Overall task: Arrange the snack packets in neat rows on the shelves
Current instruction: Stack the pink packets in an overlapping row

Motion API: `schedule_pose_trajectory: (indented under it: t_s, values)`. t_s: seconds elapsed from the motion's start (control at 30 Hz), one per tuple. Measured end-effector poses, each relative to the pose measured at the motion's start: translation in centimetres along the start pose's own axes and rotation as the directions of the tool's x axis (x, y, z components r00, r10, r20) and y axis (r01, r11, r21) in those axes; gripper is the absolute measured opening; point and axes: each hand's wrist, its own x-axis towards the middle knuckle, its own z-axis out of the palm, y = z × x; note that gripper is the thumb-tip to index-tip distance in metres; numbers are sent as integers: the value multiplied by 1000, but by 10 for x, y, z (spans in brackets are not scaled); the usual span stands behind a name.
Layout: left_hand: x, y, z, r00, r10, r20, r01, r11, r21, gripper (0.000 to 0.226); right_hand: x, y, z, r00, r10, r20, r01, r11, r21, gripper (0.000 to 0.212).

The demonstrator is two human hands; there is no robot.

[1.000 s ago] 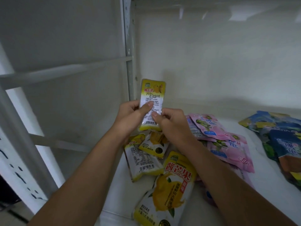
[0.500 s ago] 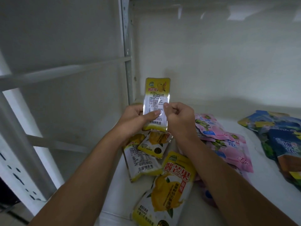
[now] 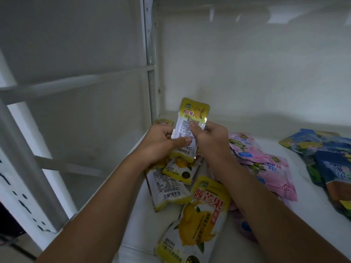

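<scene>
Both hands hold one yellow mango packet (image 3: pixel 187 128) upright, back side w/ print facing the camera, above the shelf (image 3: pixel 313 209) near its back-left corner. Left hand (image 3: pixel 159 143) grips its left edge, thumb across the front. Right hand (image 3: pixel 210 137) pinches the right edge, fingers curled. Under the hands: loose pile of yellow packets (image 3: pixel 171 183), one big yellow packet (image 3: pixel 197 224) at the front edge. Pink packets (image 3: pixel 266 164) mid-shelf, blue packets (image 3: pixel 326 158) toward the right edge.

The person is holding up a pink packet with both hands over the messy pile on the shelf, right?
Not quite. The head view shows the packet held by the left hand and right hand is yellow, not pink. The pink packets lie on the shelf.
</scene>
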Motion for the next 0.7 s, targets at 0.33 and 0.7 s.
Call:
schedule_pose_trajectory:
  t_s: [0.33,0.7]
  values:
    - [18,-33,-26,837,-73,-542,276,912,304,22,-3,4,-7,987,-23,159,97,872,-480,65]
    - [45,-47,-31,811,-223,-541,443,838,318,68,10,-2,16,948,-70,310,266,711,-651,23]
